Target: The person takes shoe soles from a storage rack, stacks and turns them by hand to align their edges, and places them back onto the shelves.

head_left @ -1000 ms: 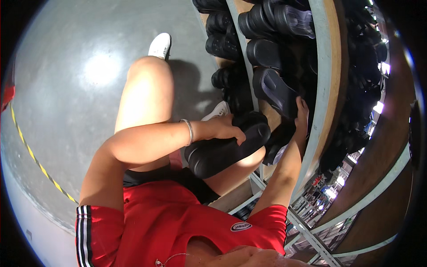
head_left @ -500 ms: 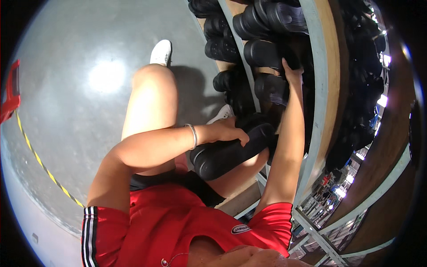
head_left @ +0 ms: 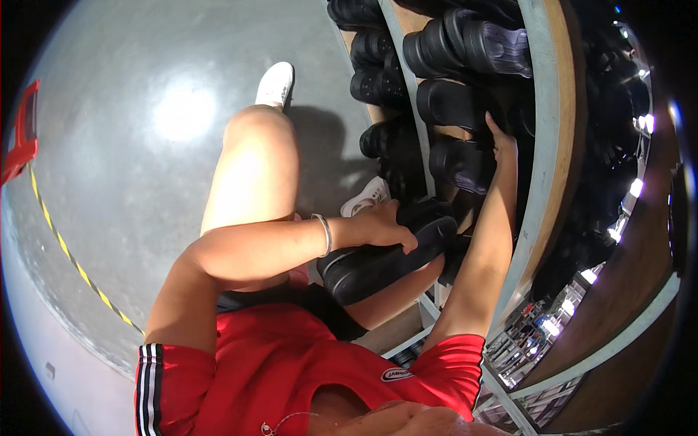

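My left hand [head_left: 382,227] is closed over a bundle of black thick-soled shoes [head_left: 378,269], its thumb along their upper side. They lie over my right thigh, soles facing up, and I cannot tell how many there are. Deep in the shelf, my right hand [head_left: 503,142] is at the end of another black shoe [head_left: 451,103]. Its thumb presses against the shoe, while the other fingers are mostly hidden in the dark. Just below that shoe, another black shoe [head_left: 459,163] lies close to my right wrist.
Several black shoes [head_left: 465,47] fill the rack's compartments. Grey metal uprights [head_left: 544,145] with wooden boards frame the rack at my right. At the far left, a red plastic object [head_left: 25,134] stands near yellow-black floor tape [head_left: 73,261]. My white shoe [head_left: 275,83] rests on the grey floor.
The view has shifted a little, so the rack and hands appear slightly farther right and lower. Both hands keep nearly the same places on the shoes.
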The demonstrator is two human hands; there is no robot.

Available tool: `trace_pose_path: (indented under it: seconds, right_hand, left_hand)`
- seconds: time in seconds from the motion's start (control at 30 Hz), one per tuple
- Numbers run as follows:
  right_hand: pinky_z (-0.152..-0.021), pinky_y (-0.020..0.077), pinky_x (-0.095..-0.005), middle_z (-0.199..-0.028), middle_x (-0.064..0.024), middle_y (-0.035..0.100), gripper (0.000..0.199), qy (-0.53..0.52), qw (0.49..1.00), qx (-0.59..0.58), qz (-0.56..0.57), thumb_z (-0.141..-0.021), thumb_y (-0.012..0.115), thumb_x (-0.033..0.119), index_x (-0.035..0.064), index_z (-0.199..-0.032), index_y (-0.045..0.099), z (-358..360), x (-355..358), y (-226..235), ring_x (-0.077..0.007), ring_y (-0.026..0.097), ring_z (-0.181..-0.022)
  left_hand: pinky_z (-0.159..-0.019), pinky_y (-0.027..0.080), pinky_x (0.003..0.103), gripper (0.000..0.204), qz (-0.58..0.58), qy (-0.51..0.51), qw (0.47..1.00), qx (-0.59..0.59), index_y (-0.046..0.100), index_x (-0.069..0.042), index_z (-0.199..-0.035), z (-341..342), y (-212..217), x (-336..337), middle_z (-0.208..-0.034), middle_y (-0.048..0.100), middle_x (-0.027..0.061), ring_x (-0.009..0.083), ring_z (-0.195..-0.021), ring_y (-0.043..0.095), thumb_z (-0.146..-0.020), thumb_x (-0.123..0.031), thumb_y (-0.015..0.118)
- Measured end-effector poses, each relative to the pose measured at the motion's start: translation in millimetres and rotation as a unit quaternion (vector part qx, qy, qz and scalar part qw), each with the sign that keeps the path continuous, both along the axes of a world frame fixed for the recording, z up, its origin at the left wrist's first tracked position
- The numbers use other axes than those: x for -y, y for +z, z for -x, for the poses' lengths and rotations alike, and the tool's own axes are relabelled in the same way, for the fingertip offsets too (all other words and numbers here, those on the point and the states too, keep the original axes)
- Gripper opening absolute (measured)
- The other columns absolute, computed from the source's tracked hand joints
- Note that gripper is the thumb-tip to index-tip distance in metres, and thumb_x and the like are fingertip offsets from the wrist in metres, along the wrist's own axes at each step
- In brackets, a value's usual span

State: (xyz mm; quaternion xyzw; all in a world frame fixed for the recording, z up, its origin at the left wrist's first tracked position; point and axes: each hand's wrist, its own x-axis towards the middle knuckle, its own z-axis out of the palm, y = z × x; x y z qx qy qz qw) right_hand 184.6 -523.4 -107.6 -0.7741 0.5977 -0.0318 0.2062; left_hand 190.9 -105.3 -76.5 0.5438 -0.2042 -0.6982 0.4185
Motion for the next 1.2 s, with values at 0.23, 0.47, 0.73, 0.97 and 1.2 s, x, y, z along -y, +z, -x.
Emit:
trace_pose_path:
  seconds: [0.23,0.47,0.73,0.97,1.2]
  right_hand:
    - [-0.097,0.0457,-0.0397,-0.118,-0.0136,0.061,0.053,-0.154,0.756,0.593,-0.23,-0.086,0.069,0.017,0.0037,-0.133,0.05,23,2,35,-0.0287,0.058,-0.11]
    - [-0.099,0.0426,-0.0366,-0.123,-0.0134,0.057,0.06,-0.135,0.836,0.513,-0.143,-0.083,0.073,0.023,-0.0012,-0.132,0.049,73,-108,115,-0.0253,0.055,-0.113]
    - [-0.103,0.037,-0.0303,-0.128,-0.0137,0.052,0.049,-0.021,0.885,0.457,0.084,-0.089,0.064,0.009,-0.0045,-0.133,0.044,181,-343,140,-0.0198,0.05,-0.118]
    - [-0.102,0.0405,-0.0371,-0.128,-0.0149,0.055,0.061,-0.18,0.766,0.546,-0.289,-0.081,0.067,0.015,0.0036,-0.136,0.045,267,-479,127,-0.027,0.054,-0.116]
    - [-0.096,0.0471,-0.0407,-0.12,-0.0152,0.061,0.057,-0.181,0.409,0.617,-0.647,-0.085,0.065,0.033,0.0003,-0.13,0.05,299,-521,118,-0.0288,0.061,-0.107]
  left_hand:
    - [-0.091,0.047,0.037,0.092,-0.02,0.003,0.999,-0.031,0.05,0.003,-0.126,3,1,4,-0.116,0.058,0.0272,0.0389,-0.108,0.057,-0.049,-0.043,0.072]
    - [-0.081,0.049,0.032,0.078,0.026,0.062,0.987,-0.146,0.052,0.002,-0.124,1,19,7,-0.105,0.062,0.0164,0.0243,-0.095,0.059,-0.056,-0.029,0.074]
    - [-0.091,0.043,0.032,0.061,0.19,0.155,0.969,-0.02,0.05,-0.001,-0.122,44,20,-58,-0.105,0.061,0.0113,0.0212,-0.1,0.057,-0.066,-0.02,0.067]
    - [-0.1,0.038,0.034,0.075,0.19,0.224,0.95,0.104,0.035,0.001,-0.136,113,63,-162,-0.118,0.055,0.0158,0.023,-0.114,0.052,-0.075,-0.023,0.072]
    - [-0.082,0.047,0.027,0.051,0.143,0.227,0.956,-0.117,0.054,-0.004,-0.123,97,76,-184,-0.101,0.062,0.0029,0.0128,-0.089,0.058,-0.099,-0.048,0.042]
